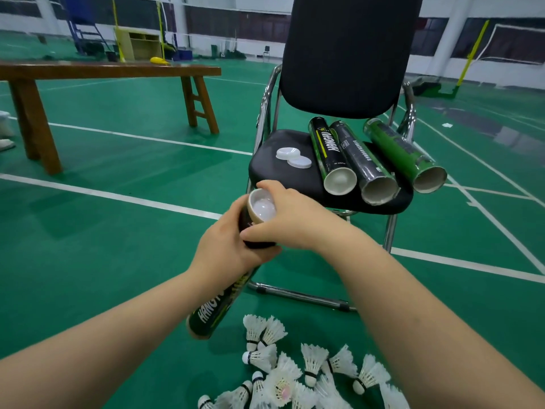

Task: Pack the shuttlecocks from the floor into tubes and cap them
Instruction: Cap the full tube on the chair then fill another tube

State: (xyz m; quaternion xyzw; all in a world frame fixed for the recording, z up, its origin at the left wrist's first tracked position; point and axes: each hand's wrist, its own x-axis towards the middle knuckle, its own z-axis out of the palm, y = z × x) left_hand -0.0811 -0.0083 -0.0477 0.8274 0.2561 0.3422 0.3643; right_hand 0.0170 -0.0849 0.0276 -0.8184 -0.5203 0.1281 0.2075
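Steeply tilted tube (216, 308), mouth uppermost

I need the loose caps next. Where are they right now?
In the head view, the two white caps lie on the left part of the black chair seat, just left of the three tubes lying there, beyond the held tube.

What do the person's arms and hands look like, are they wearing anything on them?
The left arm and right arm are bare up to the frame's edge, no sleeves in view. The left hand and right hand are bare too: no gloves, and no watch, bracelet or ring shows on the visible sides.
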